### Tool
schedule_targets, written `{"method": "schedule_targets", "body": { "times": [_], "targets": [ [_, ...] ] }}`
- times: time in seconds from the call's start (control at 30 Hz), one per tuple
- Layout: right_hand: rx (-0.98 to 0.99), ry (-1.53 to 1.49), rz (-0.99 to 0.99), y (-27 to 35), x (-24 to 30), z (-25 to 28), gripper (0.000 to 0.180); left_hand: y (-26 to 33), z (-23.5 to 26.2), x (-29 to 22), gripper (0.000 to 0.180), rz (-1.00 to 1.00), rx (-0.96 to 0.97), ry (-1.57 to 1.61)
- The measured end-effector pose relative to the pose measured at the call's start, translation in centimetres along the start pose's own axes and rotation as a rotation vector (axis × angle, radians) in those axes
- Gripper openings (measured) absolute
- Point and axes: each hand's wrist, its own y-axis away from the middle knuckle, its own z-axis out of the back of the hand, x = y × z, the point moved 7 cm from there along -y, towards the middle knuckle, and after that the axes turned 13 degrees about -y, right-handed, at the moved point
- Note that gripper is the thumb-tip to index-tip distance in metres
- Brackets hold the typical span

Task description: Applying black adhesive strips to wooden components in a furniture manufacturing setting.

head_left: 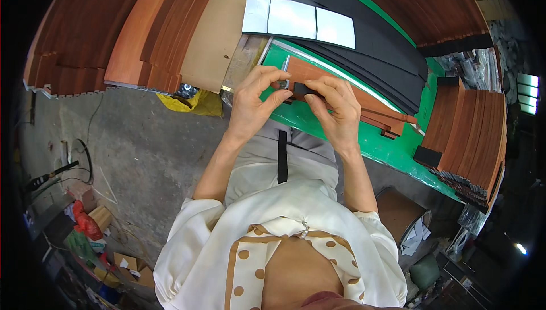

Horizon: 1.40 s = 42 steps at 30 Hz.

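My left hand (259, 97) is closed in a pinch on a small grey piece (283, 84) at the left end of a reddish-brown board (318, 71). My right hand (336, 108) pinches a small black piece (301, 89) between thumb and fingers, just right of the left fingertips. Whether the two pieces touch, I cannot tell. Under both hands the board lies on a green work surface (375, 150). Its near edge is partly hidden by my fingers.
Black sheets (392, 65) are stacked beyond the board, with a white-panelled strip (293, 20) across them. Brown boards are stacked at left (85, 31), far right (426, 3) and right (466, 134). A brown bin (398, 213) stands below the table; a yellow bag (199, 104) lies left.
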Motion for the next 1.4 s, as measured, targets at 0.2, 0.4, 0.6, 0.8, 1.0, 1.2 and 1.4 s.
{"method": "schedule_targets", "body": {
  "times": [0.2, 0.4, 0.6, 0.8, 1.0, 1.2, 1.4],
  "targets": [
    [0.005, 0.066, -0.011, 0.0, -0.07, -0.41, 0.026, -0.21, -0.08, -0.1, 0.029, -0.028, 0.008, 0.025],
    [-0.011, 0.088, -0.023, 0.06, 0.13, -0.47, 0.025, -0.34, -0.04, -0.28, 0.027, -0.036, 0.004, 0.024],
    [-0.021, 0.088, -0.025, 0.13, 0.08, -0.57, 0.025, -0.31, -0.1, -0.14, 0.026, -0.042, 0.04, 0.015],
    [-0.025, 0.086, -0.032, 0.01, 0.12, -0.65, 0.025, -0.29, -0.1, -0.09, 0.026, -0.045, 0.032, 0.013],
    [-0.019, 0.086, -0.037, -0.04, 0.0, -0.68, 0.024, -0.4, -0.13, -0.24, 0.026, -0.037, 0.024, 0.024],
    [-0.016, 0.093, -0.034, 0.05, 0.04, -0.71, 0.024, -0.27, -0.14, -0.14, 0.026, -0.047, 0.023, 0.016],
    [-0.016, 0.088, -0.017, 0.11, 0.02, -0.79, 0.024, -0.09, -0.21, 0.03, 0.026, -0.049, 0.018, 0.018]
  ]
}}
